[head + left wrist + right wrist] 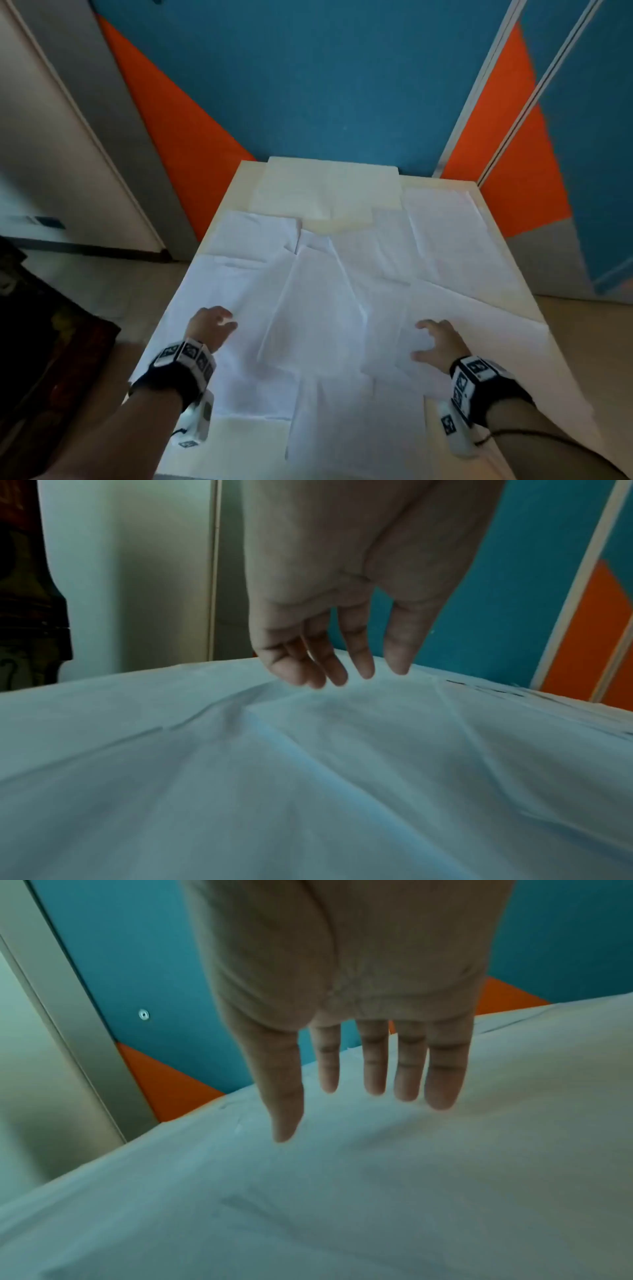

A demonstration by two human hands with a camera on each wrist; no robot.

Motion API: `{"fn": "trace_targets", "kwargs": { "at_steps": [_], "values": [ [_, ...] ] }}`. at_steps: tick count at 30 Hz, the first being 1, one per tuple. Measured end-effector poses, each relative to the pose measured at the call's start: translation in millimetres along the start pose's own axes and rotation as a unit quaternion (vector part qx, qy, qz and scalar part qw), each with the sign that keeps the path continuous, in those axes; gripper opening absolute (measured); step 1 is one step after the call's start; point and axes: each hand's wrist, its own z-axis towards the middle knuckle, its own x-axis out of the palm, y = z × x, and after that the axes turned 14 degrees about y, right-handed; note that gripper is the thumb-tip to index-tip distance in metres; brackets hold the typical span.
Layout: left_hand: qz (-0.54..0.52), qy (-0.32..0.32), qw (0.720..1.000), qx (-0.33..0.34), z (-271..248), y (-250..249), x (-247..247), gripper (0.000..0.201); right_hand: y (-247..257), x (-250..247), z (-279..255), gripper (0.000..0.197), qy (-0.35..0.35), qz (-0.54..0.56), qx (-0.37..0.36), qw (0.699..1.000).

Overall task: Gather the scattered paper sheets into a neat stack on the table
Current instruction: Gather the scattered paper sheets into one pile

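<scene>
**A:** White paper sheets [318, 308] are seen spread loose and overlapping across nearly the whole top of a pale table [479, 192], some squared to its edges, others skewed. No stack is formed. A cream sheet [329, 185] is laid at the far end, against a blue and orange wall [308, 85].

**B:** And the hands?

**A:** The left hand [210, 325] is held over the sheets at the near left, nothing gripped. In the left wrist view its fingers [363, 653] are shown hanging loose, slightly bent, their tips just above or barely at the paper; contact cannot be told. The right hand [436, 342] is placed over the sheets at the near right, fingers [375, 1064] straight and spread, nothing held. Whether its tips are pressed to the paper is not shown clearly.

**B:** Anything else?

**A:** Marker-patterned bands [185, 356] are worn on both wrists. A dark rug [44, 342] is seen on the floor to the left.
</scene>
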Motion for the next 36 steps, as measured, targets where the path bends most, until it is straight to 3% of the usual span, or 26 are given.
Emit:
{"fn": "trace_targets", "kwargs": {
  "at_steps": [2, 4, 7, 11, 15, 19, 26, 29, 32, 34, 36],
  "values": [
    [0.016, -0.037, 0.998, -0.047, 4.4, 6.5, -9.6, 0.042, 2.1, 1.6, 3.5, 0.071, -0.03, 0.002, 0.029, 0.999],
    [0.028, -0.05, 0.992, -0.11, 7.9, 14.0, -19.8, 0.066, 2.9, 4.4, 1.5, 0.078, -0.052, 0.012, 0.08, 0.995],
    [0.046, -0.02, 0.979, -0.196, 14.0, 29.3, -24.7, 0.106, -1.2, 13.2, 1.6, 0.086, -0.078, 0.038, 0.15, 0.985],
    [0.038, -0.016, 0.973, -0.228, 20.2, 39.4, -21.0, 0.119, 2.9, 17.9, 6.2, 0.084, -0.075, 0.036, 0.183, 0.98],
    [0.043, -0.031, 0.972, -0.227, 21.5, 34.1, -17.0, 0.118, 23.2, 26.3, 13.9, 0.086, -0.065, 0.021, 0.194, 0.979],
    [0.07, -0.006, 0.977, -0.199, 13.4, 18.3, -8.5, 0.117, 49.7, 36.2, 20.7, 0.084, -0.063, 0.01, 0.195, 0.979],
    [-0.03, 0.027, 0.994, -0.099, 2.9, -6.5, 26.4, 0.067, 64.2, 35.6, 25.5, 0.065, -0.002, 0.008, 0.114, 0.993],
    [-0.125, -0.013, 0.987, -0.104, 11.6, -2.5, 14.2, 0.06, 40.8, 10.0, 18.4, 0.052, -0.072, 0.01, 0.12, 0.99],
    [-0.14, -0.01, 0.984, -0.106, 13.2, -0.1, 4.1, 0.067, 2.7, -16.0, 5.6, 0.072, -0.103, 0.016, 0.159, 0.982],
    [-0.106, 0.024, 0.99, -0.092, 9.2, 0.6, 5.3, 0.067, -19.8, -24.0, -1.1, 0.098, -0.058, 0.006, 0.186, 0.981],
    [-0.031, 0.066, 0.994, -0.078, 4.4, -0.3, 13.2, 0.061, -32.6, -23.6, -2.6, 0.108, -0.023, -0.002, 0.209, 0.978]
  ]
}}
